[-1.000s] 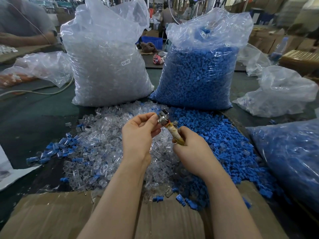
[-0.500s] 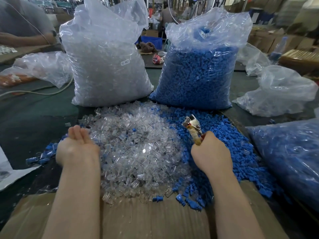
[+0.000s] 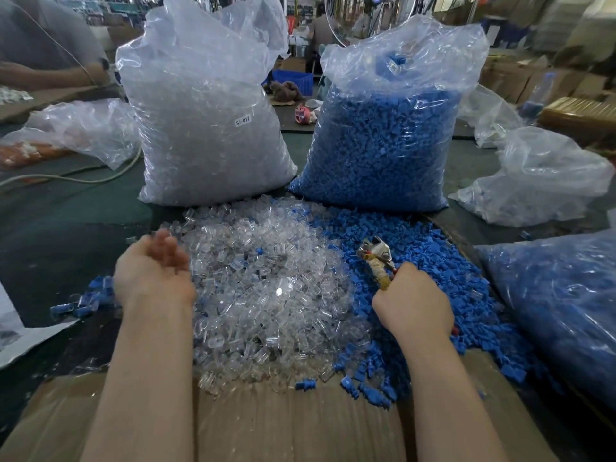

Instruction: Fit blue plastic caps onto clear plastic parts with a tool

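Clear parts: the loose heap of clear plastic parts (image 3: 266,295) lies in the centre of the frame, on the cardboard sheet (image 3: 293,428). I judge each piece light, stiff and slick, likely to skid from a careless pinch; I would take 1 by its sides between thumb and forefinger.

Blue caps: the blue caps (image 3: 443,271) spread right of centre, touching the clear heap, with a few mixed into it. I judge them small, light, a little softer, and easy to scatter.

Tool: my right hand (image 3: 413,305) grips the wrapped handle of the tool (image 3: 378,261), its metal head pointing up and away over the blue caps. Whether the head holds a piece I cannot tell.

Left hand: my left hand (image 3: 151,271) hovers at the left edge of the clear heap, palm turned up, fingers loosely spread and blurred, holding nothing I can see.

Finished pieces: a small cluster of capped pieces (image 3: 83,301) lies at lower left, just beside my left wrist.

Edges: 2 full bags stand behind, the bag of clear parts (image 3: 206,128) upper centre and the bag of blue caps (image 3: 383,145) to its right, both touching the heaps. Another blue-filled bag (image 3: 560,311) crowds the right edge.

Open room: dark table (image 3: 66,235) shows at mid-left; bare cardboard lies near me at the bottom.
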### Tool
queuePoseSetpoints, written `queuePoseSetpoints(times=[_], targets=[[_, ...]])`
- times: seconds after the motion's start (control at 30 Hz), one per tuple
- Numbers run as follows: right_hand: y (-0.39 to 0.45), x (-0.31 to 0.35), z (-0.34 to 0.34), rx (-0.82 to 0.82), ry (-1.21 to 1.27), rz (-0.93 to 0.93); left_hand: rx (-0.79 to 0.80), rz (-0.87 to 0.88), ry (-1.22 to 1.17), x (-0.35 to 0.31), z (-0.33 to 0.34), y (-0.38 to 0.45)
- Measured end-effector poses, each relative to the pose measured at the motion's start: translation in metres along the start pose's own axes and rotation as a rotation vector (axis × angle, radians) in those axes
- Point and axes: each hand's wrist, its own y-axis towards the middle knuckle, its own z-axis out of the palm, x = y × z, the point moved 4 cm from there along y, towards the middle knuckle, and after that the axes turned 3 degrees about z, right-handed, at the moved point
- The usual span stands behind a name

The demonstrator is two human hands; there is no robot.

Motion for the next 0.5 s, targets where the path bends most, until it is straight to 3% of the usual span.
queuePoseSetpoints(times=[0.07,0.17,0.3,0.4,0.5], targets=[[0.001,0.000,0.001,0.010,-0.001,0.006,0.110,0.052,0.293,0.005,0.009,-0.010],[0.001,-0.001,0.001,0.012,0.015,0.010,0.409,0.210,0.876,0.022,0.032,-0.031],[0.001,-0.002,0.001,0.028,0.013,0.009,0.734,0.239,1.469,0.058,0.041,-0.050],[0.001,-0.002,0.000,0.020,0.016,0.009,0.766,0.335,1.784,0.073,0.043,-0.056],[0.001,-0.001,-0.001,0.016,0.018,0.009,0.761,0.492,1.825,0.077,0.047,-0.059]])
